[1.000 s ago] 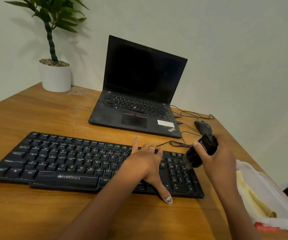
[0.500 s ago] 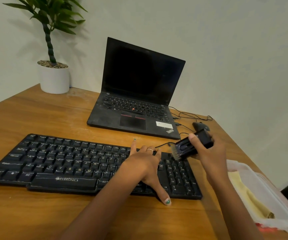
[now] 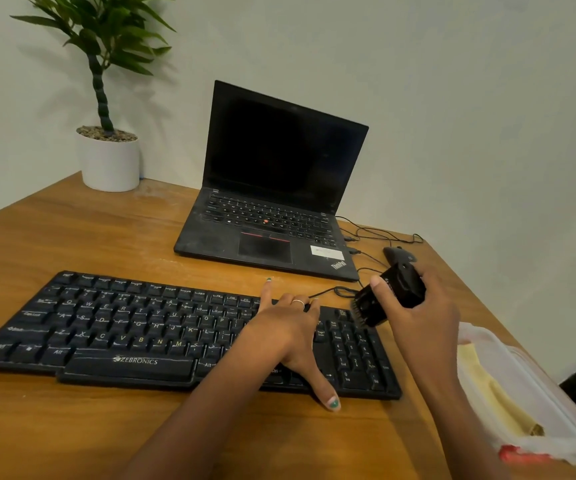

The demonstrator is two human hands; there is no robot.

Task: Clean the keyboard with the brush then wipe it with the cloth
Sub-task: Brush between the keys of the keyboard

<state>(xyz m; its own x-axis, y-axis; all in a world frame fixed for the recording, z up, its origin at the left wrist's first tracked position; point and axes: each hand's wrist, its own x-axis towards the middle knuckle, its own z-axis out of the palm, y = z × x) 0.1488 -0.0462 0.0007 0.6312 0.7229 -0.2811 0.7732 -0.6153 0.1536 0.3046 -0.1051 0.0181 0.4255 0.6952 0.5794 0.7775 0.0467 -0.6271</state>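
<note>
- wooden desk (image 3: 72,427) under everything
- black keyboard (image 3: 113,334) lies flat on it, left hand (image 3: 290,334) resting on its right half, fingers spread wide, thumb reaching past the near edge
- yellow cloth (image 3: 497,393) sits in a clear tray (image 3: 556,410), just right of the right wrist
- right hand (image 3: 421,317) grips the black brush (image 3: 390,296), thumb across it, bristles aimed down-left just above the number-pad corner
</note>
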